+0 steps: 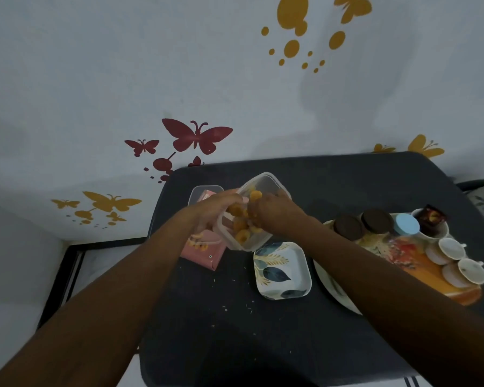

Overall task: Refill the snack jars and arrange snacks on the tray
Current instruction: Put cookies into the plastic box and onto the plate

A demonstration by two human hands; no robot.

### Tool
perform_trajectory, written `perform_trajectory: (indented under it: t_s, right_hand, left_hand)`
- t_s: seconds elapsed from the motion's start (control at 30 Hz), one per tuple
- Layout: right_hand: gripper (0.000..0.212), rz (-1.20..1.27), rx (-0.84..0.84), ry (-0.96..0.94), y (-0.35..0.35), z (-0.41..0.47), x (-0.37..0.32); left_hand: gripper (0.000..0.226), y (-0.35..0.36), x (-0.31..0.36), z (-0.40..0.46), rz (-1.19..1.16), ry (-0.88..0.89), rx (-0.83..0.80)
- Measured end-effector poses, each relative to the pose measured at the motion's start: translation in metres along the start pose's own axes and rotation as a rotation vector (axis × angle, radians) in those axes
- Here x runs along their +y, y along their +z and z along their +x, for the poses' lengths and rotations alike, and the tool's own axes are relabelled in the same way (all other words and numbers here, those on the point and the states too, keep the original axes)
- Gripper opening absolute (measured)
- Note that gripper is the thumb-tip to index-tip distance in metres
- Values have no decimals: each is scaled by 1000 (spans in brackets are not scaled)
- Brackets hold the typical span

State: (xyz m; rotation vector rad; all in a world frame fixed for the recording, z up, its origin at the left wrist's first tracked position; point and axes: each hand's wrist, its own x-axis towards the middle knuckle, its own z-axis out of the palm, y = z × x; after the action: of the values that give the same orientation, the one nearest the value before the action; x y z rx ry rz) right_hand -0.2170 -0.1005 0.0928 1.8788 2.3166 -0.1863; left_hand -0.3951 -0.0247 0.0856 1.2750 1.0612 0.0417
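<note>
A clear plastic container (263, 183) with yellow ring snacks (242, 236) is tilted above the dark table (333, 180). My left hand (215, 208) grips its left side. My right hand (271, 212) reaches into its mouth, fingers curled among the rings. Just below it lies a square leaf-patterned plate (281, 270). On the right, an orange floral tray (408, 263) holds two brown-lidded jars (348, 227), a blue-lidded jar (407, 224) and small white cups (456, 248).
A pink box (204, 254) with a clear lid on it lies under my left wrist. Another clear container (206, 191) stands behind it. A white cup with a dark wrapper (430, 219) is on the tray's far end. Crumbs dot the table.
</note>
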Motion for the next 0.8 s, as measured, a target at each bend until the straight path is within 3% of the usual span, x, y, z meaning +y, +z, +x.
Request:
perform_trajectory:
  t_s: [0.23, 0.43, 0.53, 0.7, 0.8]
  right_hand:
    - [61, 248, -79, 0, 16, -1, 1]
    - [43, 296, -8, 54, 23, 4, 0]
    - [52, 250, -24, 4, 21, 2, 2]
    - [57, 160, 24, -9, 25, 2, 1]
    - [55, 141, 47, -28, 27, 2, -3]
  left_hand:
    - [67, 1, 3, 1, 84, -69, -19]
    - [61, 0, 6, 1, 111, -60, -42]
    - [64, 2, 11, -1, 126, -52, -33]
    - [58, 6, 16, -2, 186, -17, -45]
    - [37, 9, 20, -4, 228, -1, -32]
